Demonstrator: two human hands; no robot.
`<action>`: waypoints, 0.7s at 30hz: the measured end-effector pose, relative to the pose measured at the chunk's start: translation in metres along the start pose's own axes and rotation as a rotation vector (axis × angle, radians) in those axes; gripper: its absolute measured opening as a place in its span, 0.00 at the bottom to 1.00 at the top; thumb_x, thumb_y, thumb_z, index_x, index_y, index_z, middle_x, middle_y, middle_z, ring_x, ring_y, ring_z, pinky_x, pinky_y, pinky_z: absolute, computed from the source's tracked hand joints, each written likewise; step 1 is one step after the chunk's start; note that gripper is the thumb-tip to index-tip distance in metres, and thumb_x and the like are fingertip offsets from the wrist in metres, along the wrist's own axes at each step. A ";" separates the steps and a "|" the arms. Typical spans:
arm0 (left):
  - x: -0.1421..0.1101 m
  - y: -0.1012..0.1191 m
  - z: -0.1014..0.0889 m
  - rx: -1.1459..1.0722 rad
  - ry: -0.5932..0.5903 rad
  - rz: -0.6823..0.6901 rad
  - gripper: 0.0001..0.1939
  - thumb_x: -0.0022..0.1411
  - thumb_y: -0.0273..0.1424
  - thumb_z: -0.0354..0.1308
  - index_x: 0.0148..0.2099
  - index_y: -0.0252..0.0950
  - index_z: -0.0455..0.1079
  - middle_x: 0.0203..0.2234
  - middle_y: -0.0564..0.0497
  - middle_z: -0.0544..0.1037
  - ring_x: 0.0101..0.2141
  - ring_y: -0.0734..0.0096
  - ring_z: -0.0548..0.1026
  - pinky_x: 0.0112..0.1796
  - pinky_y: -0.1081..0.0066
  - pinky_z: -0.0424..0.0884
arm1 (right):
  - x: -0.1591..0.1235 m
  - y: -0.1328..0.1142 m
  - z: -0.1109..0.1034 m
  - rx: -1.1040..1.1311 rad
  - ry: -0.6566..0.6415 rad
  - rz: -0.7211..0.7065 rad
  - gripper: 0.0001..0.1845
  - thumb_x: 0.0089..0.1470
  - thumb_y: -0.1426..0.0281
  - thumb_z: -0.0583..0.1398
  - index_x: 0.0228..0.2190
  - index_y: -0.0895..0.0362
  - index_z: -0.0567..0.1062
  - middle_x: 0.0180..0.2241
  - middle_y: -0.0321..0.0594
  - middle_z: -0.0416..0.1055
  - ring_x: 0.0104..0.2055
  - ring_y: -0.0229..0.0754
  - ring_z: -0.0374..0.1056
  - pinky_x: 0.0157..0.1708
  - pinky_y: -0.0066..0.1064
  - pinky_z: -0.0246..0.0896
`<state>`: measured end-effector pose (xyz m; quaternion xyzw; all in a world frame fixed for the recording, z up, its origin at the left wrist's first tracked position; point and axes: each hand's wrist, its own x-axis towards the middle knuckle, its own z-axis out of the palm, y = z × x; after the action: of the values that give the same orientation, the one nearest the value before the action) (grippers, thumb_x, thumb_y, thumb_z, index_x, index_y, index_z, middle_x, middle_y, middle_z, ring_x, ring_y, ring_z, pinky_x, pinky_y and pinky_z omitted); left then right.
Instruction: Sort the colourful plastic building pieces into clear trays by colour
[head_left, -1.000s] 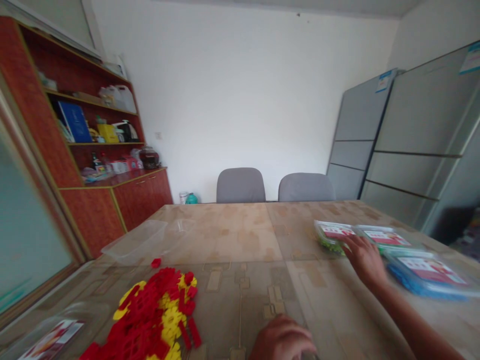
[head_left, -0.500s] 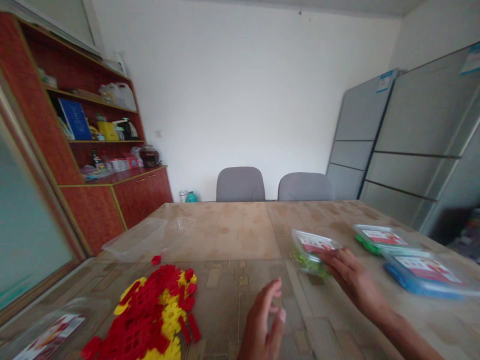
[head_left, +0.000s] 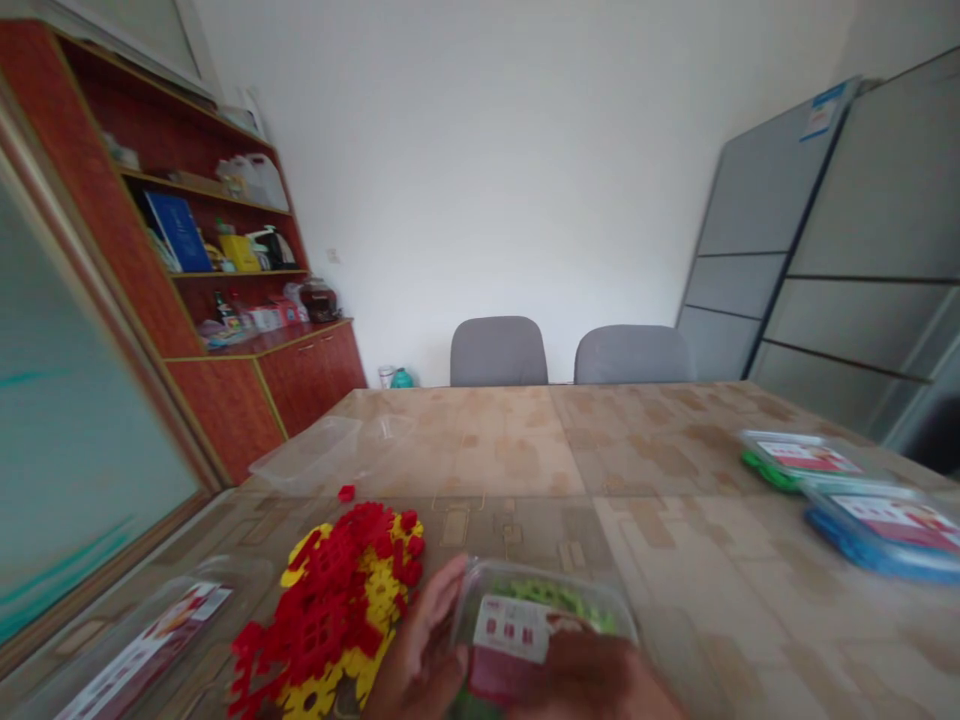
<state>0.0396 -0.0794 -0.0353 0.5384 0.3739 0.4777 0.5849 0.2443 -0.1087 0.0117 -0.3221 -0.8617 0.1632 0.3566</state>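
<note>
A clear plastic box of green pieces with a red and white label sits close in front of me at the bottom of the view. My left hand grips its left side. My right hand lies over its near right part, fingers closed on the lid. Just left of the box lies a flat pile of red and yellow interlocking pieces on the patterned table.
A clear empty tub rests at the far left of the table, a lid with a label at the near left. A green-filled box and a blue-filled box lie at the right. Two grey chairs stand behind.
My right hand has pulled the box of green pieces from the right side of the table to just in front of me. My left hand has come up and taken its left side.
</note>
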 end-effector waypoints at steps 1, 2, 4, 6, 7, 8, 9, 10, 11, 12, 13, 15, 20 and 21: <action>-0.004 0.000 -0.003 0.017 0.013 -0.004 0.35 0.54 0.50 0.60 0.59 0.39 0.62 0.58 0.41 0.66 0.58 0.48 0.62 0.56 0.54 0.60 | 0.008 0.001 -0.002 0.026 0.038 0.030 0.12 0.60 0.66 0.55 0.33 0.52 0.78 0.25 0.35 0.74 0.28 0.36 0.69 0.29 0.26 0.64; -0.006 0.001 -0.005 0.032 0.025 -0.007 0.34 0.55 0.50 0.60 0.59 0.39 0.62 0.58 0.41 0.67 0.58 0.48 0.62 0.56 0.53 0.60 | 0.017 0.004 -0.005 0.038 0.094 0.090 0.12 0.60 0.68 0.54 0.33 0.54 0.78 0.26 0.36 0.74 0.28 0.37 0.69 0.29 0.26 0.63; -0.008 0.002 -0.007 0.050 0.044 -0.009 0.32 0.57 0.50 0.58 0.59 0.39 0.63 0.57 0.42 0.68 0.58 0.49 0.63 0.57 0.53 0.59 | 0.036 0.014 -0.010 0.024 0.164 0.292 0.10 0.58 0.72 0.55 0.34 0.55 0.78 0.29 0.38 0.75 0.32 0.38 0.69 0.33 0.29 0.62; -0.008 0.001 -0.006 0.056 0.061 -0.016 0.31 0.57 0.49 0.58 0.58 0.39 0.63 0.57 0.42 0.68 0.58 0.50 0.63 0.57 0.53 0.58 | 0.054 0.026 -0.009 -0.004 0.103 0.390 0.09 0.55 0.74 0.57 0.36 0.56 0.77 0.33 0.41 0.76 0.35 0.40 0.69 0.35 0.30 0.61; -0.009 0.001 -0.006 0.056 0.068 -0.022 0.32 0.57 0.49 0.58 0.59 0.38 0.63 0.57 0.42 0.68 0.58 0.50 0.62 0.57 0.54 0.59 | 0.062 0.032 -0.007 -0.001 0.036 0.407 0.08 0.54 0.74 0.58 0.35 0.57 0.77 0.33 0.41 0.76 0.35 0.41 0.68 0.35 0.30 0.60; -0.009 0.000 -0.005 0.055 0.075 -0.029 0.33 0.56 0.49 0.59 0.59 0.38 0.63 0.57 0.41 0.68 0.59 0.50 0.62 0.57 0.54 0.59 | 0.069 0.037 -0.003 0.011 -0.033 0.411 0.08 0.54 0.74 0.58 0.34 0.58 0.77 0.32 0.41 0.76 0.33 0.40 0.68 0.33 0.29 0.59; -0.010 -0.001 -0.005 0.050 0.082 -0.035 0.34 0.56 0.49 0.59 0.60 0.39 0.62 0.57 0.41 0.67 0.59 0.50 0.62 0.57 0.54 0.59 | 0.074 0.040 0.001 0.031 -0.096 0.408 0.07 0.54 0.74 0.58 0.31 0.59 0.77 0.30 0.40 0.75 0.31 0.39 0.66 0.31 0.27 0.58; -0.010 -0.001 -0.005 0.043 0.089 -0.042 0.35 0.56 0.50 0.59 0.60 0.39 0.61 0.58 0.40 0.67 0.59 0.50 0.62 0.57 0.54 0.59 | 0.078 0.043 0.006 0.057 -0.145 0.399 0.08 0.53 0.75 0.58 0.27 0.59 0.77 0.26 0.37 0.73 0.28 0.37 0.65 0.27 0.26 0.56; -0.011 -0.001 -0.005 0.035 0.096 -0.049 0.36 0.55 0.50 0.59 0.61 0.39 0.60 0.58 0.40 0.67 0.58 0.49 0.62 0.57 0.53 0.59 | 0.081 0.044 0.010 0.082 -0.176 0.390 0.10 0.53 0.76 0.57 0.24 0.60 0.76 0.22 0.35 0.71 0.25 0.35 0.62 0.25 0.24 0.53; -0.012 -0.001 -0.006 0.029 0.102 -0.056 0.36 0.55 0.51 0.59 0.61 0.39 0.59 0.57 0.40 0.67 0.58 0.49 0.63 0.57 0.53 0.59 | 0.082 0.045 0.014 0.104 -0.190 0.386 0.11 0.53 0.76 0.57 0.21 0.60 0.75 0.19 0.33 0.68 0.23 0.33 0.60 0.23 0.23 0.51; -0.012 -0.001 -0.006 0.027 0.108 -0.063 0.37 0.55 0.51 0.60 0.61 0.39 0.59 0.57 0.40 0.67 0.58 0.49 0.63 0.57 0.52 0.59 | 0.083 0.045 0.017 0.127 -0.199 0.386 0.12 0.53 0.77 0.57 0.20 0.60 0.74 0.18 0.31 0.66 0.22 0.32 0.58 0.22 0.22 0.50; -0.013 0.000 -0.005 0.028 0.114 -0.074 0.38 0.54 0.51 0.60 0.62 0.39 0.59 0.57 0.40 0.68 0.58 0.49 0.63 0.57 0.52 0.58 | 0.081 0.045 0.022 0.173 -0.200 0.396 0.11 0.53 0.78 0.57 0.21 0.60 0.75 0.19 0.30 0.66 0.22 0.31 0.58 0.21 0.21 0.50; -0.015 0.002 -0.002 0.033 0.134 -0.081 0.37 0.54 0.50 0.61 0.61 0.39 0.60 0.57 0.40 0.68 0.59 0.49 0.61 0.57 0.52 0.58 | 0.075 0.045 0.025 0.229 -0.145 0.422 0.06 0.51 0.78 0.60 0.28 0.61 0.78 0.23 0.32 0.71 0.24 0.31 0.61 0.23 0.21 0.53; -0.016 0.002 -0.001 0.036 0.134 -0.083 0.36 0.55 0.50 0.60 0.61 0.39 0.60 0.57 0.41 0.67 0.60 0.49 0.60 0.57 0.52 0.58 | 0.074 0.045 0.025 0.224 -0.128 0.416 0.05 0.50 0.78 0.60 0.27 0.60 0.78 0.23 0.33 0.71 0.24 0.32 0.62 0.24 0.21 0.54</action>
<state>0.0339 -0.0945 -0.0345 0.4995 0.4426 0.4813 0.5683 0.2065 -0.0269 0.0091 -0.4402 -0.7741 0.3476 0.2934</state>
